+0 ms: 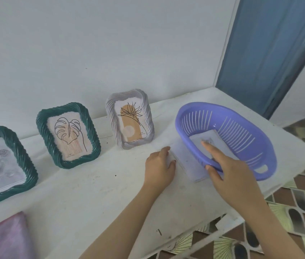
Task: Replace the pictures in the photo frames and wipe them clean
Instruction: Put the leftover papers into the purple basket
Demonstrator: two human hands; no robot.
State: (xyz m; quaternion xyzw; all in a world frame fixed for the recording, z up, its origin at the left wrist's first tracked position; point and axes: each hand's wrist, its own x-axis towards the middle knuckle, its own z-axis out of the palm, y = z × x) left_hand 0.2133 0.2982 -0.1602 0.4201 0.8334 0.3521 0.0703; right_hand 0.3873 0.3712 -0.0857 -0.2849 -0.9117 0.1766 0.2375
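White wall is seen behind a white table. A blue curtain is hung beyond the basket, and patterned floor is shown to its near right. The purple slotted basket is placed at the table's right end.

Three twisted-rim frames are stood upright in a row left of the basket. Nearest it is a grey frame with a flower drawing. Next is a green leaf frame. Farthest is a green rose frame, which is cut by the picture's edge. A pink cloth is laid far left of the basket, at the table's near edge.

A pale stack of pictures is laid flat against the basket's near-left side, partly covered by its rim. Another pale card is laid inside the basket.

The basket's near rim is gripped by the right hand, with the thumb under the rim, the fingers over it and the index finger stretched toward the card. The stack's left edge is held by the left hand, with the fingers curled round it and the thumb pressed on.
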